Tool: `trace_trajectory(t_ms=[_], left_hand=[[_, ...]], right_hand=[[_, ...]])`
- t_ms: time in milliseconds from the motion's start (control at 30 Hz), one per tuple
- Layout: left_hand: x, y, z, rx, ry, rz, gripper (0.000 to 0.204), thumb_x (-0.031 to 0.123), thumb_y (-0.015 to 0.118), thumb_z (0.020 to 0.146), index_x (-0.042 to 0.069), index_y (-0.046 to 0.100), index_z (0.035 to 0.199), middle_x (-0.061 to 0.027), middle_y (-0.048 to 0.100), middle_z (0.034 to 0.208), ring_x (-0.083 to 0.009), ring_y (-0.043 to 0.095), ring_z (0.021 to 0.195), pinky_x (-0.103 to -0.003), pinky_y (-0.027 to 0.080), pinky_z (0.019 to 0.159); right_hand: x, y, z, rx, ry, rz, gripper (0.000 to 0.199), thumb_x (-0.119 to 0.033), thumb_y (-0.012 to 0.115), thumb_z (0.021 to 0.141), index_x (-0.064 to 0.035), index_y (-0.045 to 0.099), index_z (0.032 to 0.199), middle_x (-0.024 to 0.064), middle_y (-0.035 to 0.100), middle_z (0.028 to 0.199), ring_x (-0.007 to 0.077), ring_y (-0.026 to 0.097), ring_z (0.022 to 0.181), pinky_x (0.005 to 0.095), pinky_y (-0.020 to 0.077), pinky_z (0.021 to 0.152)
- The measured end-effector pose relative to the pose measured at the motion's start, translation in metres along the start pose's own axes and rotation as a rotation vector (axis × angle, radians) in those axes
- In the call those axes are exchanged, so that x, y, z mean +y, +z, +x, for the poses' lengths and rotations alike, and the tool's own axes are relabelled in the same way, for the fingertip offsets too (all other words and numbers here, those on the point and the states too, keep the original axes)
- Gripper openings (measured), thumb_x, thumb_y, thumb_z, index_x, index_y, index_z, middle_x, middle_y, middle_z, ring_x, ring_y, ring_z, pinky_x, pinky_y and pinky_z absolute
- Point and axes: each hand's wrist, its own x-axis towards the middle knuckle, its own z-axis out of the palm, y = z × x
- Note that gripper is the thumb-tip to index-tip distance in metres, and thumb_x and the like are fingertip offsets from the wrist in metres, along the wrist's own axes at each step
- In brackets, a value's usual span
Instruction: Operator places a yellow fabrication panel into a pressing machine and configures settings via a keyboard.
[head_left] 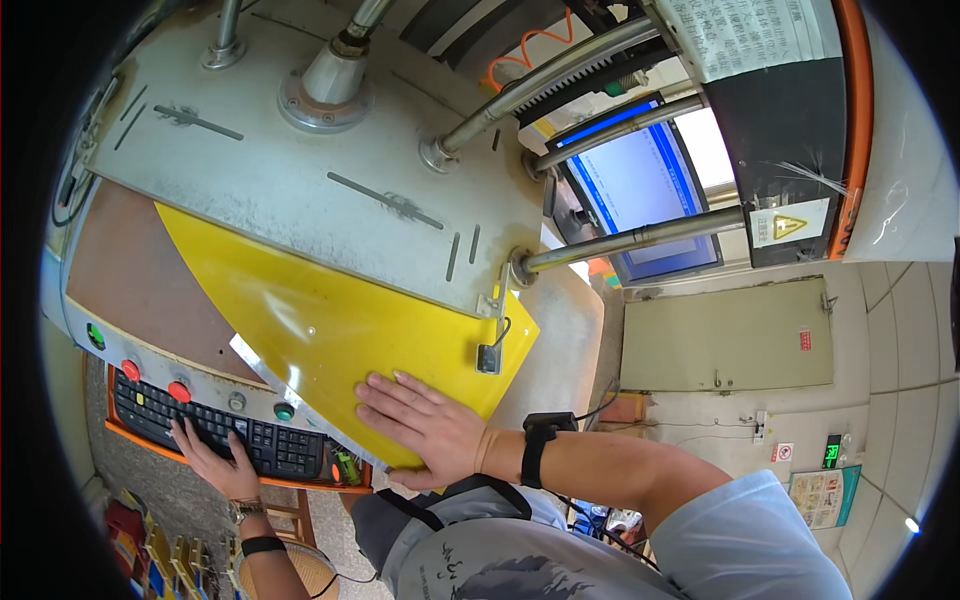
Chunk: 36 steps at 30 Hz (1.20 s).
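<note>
Sheet, yellow, lies under the right hand, pressed flat, gripping nothing; beyond that hand, a metal plate overhangs it. Leftward, the left hand spreads empty over a keyboard. Probably positioning; next calls for steady alignment.

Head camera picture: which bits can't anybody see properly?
In the head view:
Glossy yellow sheet: far part hidden by the flat grey metal plate.
Rectangular black keyboard: some keys hidden by the bare left hand.
Bare right hand: palm faces down, unseen.
Blue-and-white rectangular screen: writing too small, blurred.
</note>
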Motion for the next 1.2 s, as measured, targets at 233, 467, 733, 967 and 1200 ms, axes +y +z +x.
trace_trajectory(t_ms=[233, 467, 733, 967, 1200], left_hand=[[0.004, -0.03, 0.002, -0.077, -0.054, 0.097, 0.084, 0.017, 0.075, 0.086, -0.008, 0.036, 0.156, -0.0287, 0.033, 0.165, -0.0462, 0.028, 0.155, -0.056, 0.024, 0.127], [0.019, -0.003, 0.006, 0.028, -0.146, -0.127, 0.061, 0.016, 0.075, 0.088, -0.006, 0.052, 0.14, -0.0298, 0.042, 0.157, -0.0498, 0.034, 0.15, -0.057, 0.027, 0.124], [-0.018, -0.032, 0.016, -0.034, -0.15, -0.058, 0.053, 0.016, 0.073, 0.092, -0.004, 0.055, 0.138, -0.0273, 0.046, 0.156, -0.0475, 0.037, 0.15, -0.052, 0.031, 0.124], [-0.037, -0.03, 0.052, 0.047, -0.133, -0.01, 0.062, 0.02, 0.077, 0.09, -0.005, 0.052, 0.141, -0.0274, 0.044, 0.158, -0.0486, 0.034, 0.151, -0.055, 0.03, 0.124], [-0.032, -0.013, 0.075, -0.042, -0.107, -0.09, 0.069, 0.019, 0.075, 0.093, -0.007, 0.046, 0.149, -0.0294, 0.049, 0.15, -0.0448, 0.041, 0.144, -0.055, 0.027, 0.124]], right_hand=[[0.0, 0.0, 0.004, 0.0, -0.061, 0.074, 0.088, -0.043, 0.074, 0.083, 0.0056, 0.046, 0.151, 0.0273, 0.041, 0.16, 0.0423, 0.034, 0.153, 0.053, 0.0249, 0.127], [0.004, -0.003, -0.008, 0.008, -0.018, -0.132, 0.085, -0.04, 0.08, 0.076, 0.0043, 0.054, 0.145, 0.0275, 0.048, 0.155, 0.0457, 0.043, 0.147, 0.0572, 0.0276, 0.125], [0.002, 0.003, -0.001, 0.033, -0.042, -0.165, 0.083, -0.048, 0.07, 0.086, 0.0039, 0.051, 0.148, 0.0279, 0.043, 0.159, 0.0456, 0.039, 0.151, 0.0586, 0.0262, 0.124], [-0.001, 0.004, -0.004, 0.02, -0.033, -0.177, 0.083, -0.048, 0.07, 0.086, 0.0045, 0.051, 0.147, 0.0281, 0.043, 0.159, 0.0457, 0.039, 0.15, 0.0585, 0.0264, 0.124], [0.009, 0.003, -0.003, 0.004, -0.009, -0.007, 0.086, -0.038, 0.08, 0.08, 0.0056, 0.05, 0.147, 0.0287, 0.048, 0.154, 0.0446, 0.043, 0.147, 0.0541, 0.0313, 0.124]])
